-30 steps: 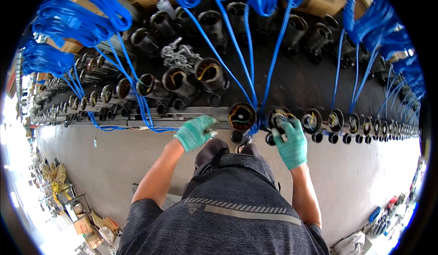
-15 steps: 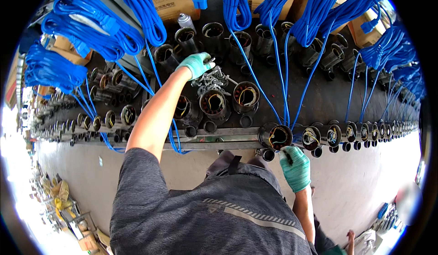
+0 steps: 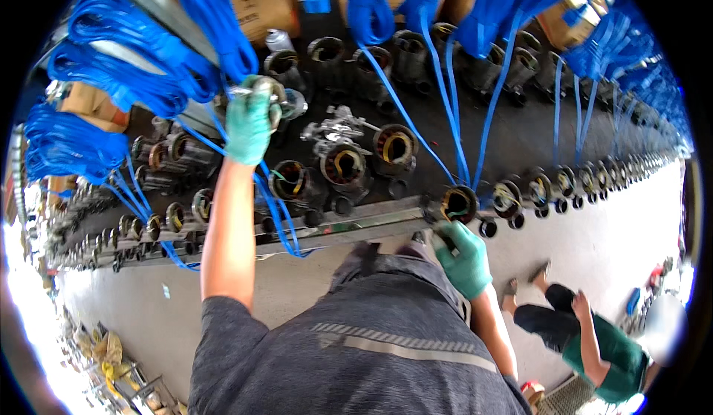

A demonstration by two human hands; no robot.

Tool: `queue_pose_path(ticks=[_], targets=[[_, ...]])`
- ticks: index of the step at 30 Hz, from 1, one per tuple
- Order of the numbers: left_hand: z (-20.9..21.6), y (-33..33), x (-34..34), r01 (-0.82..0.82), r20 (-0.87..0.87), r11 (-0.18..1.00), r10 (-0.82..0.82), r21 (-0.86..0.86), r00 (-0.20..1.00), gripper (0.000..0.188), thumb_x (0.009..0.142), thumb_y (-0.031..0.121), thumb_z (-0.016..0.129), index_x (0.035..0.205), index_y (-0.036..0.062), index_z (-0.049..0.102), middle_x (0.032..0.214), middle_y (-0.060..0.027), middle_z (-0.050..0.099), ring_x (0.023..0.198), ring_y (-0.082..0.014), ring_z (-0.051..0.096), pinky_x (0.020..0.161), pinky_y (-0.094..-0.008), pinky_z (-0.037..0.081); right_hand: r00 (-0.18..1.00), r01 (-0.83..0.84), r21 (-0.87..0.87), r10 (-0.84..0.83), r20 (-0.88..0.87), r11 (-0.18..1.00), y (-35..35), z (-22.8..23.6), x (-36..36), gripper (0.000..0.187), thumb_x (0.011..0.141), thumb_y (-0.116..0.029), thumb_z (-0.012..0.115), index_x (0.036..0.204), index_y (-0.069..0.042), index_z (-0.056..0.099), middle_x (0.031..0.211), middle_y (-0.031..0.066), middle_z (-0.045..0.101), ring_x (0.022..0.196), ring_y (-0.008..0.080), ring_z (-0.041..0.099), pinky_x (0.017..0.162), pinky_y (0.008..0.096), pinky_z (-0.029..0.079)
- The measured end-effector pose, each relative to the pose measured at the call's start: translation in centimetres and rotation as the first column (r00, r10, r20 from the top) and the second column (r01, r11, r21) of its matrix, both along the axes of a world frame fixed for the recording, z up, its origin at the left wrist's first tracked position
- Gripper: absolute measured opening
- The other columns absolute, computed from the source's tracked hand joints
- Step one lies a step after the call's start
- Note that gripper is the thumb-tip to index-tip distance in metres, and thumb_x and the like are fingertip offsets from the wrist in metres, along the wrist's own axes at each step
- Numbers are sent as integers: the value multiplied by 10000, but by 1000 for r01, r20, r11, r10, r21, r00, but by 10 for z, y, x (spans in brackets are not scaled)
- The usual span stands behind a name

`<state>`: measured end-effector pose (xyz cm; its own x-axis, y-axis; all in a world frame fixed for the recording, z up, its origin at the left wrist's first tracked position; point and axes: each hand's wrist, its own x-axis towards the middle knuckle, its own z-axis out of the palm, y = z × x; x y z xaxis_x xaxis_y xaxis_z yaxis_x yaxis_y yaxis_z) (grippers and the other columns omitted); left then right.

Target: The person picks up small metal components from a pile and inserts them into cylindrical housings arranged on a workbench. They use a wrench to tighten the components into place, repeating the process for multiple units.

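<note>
My left hand [image 3: 250, 127], in a green knit glove, is over the back-left group of dark metal cylinders, its fingers curled around something shiny and metallic. Blur hides exactly what it is. My right hand [image 3: 463, 259], gloved alike, is closed at the lower rim of a motor housing [image 3: 440, 205] on the bench's front edge. Yellow and green wires show inside that housing, and a blue cable runs up from beside it. Between my hands stand more open housings [image 3: 343, 168] with copper windings, next to a pile of silvery metal fittings [image 3: 338, 129].
Coiled blue cables [image 3: 134, 28] with plugs hang over the dark bench [image 3: 490, 129]. Long rows of housings [image 3: 587, 181] line its front edge. A spray can [image 3: 279, 40] and cardboard boxes [image 3: 260, 6] stand behind. Another person [image 3: 605, 355] is at the lower right.
My left hand has moved left from beside the fittings pile to the back-left cylinders. My right hand has shifted slightly left, still at the housing's rim. The other person shows more fully.
</note>
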<state>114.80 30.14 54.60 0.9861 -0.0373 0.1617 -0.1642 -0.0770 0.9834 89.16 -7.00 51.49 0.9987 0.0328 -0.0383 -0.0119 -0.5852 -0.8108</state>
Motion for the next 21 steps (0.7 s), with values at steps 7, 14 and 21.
queue_pose_path(ticks=[7, 14, 21], targets=[[9, -135, -140, 246, -59, 494, -523, -834, 850, 376, 1082, 418, 642, 1023, 58, 552, 980, -120, 596, 614, -176, 628, 508, -322, 558, 967, 76, 877, 179, -181, 475, 19, 31, 21, 567, 1113, -334, 622, 1535, -62, 361, 1161, 109, 643, 892, 157, 700, 793, 309, 588], [-24, -232, -174, 424, -22, 369, -776, -827, 631, 360, 1082, 343, 658, 1256, 34, 596, 1211, -178, 653, 901, -234, 714, 769, -361, 618, 964, 199, 717, -265, -20, 668, -66, 4, -12, 290, 1075, -225, 635, 1294, -40, 592, 1157, 85, 683, 865, 115, 671, 672, 241, 556], [-38, -248, -135, 435, -93, 390, -649, 811, 755, 526, 896, 332, 845, 1333, 64, 727, 1664, -189, 429, 1522, -402, 410, 1256, -529, 357, 811, 447, 433, -559, 173, 783, -164, 39, -41, 186, 1066, -21, 558, 1251, -34, 565, 965, 39, 641, 604, 70, 586, 476, 215, 478]])
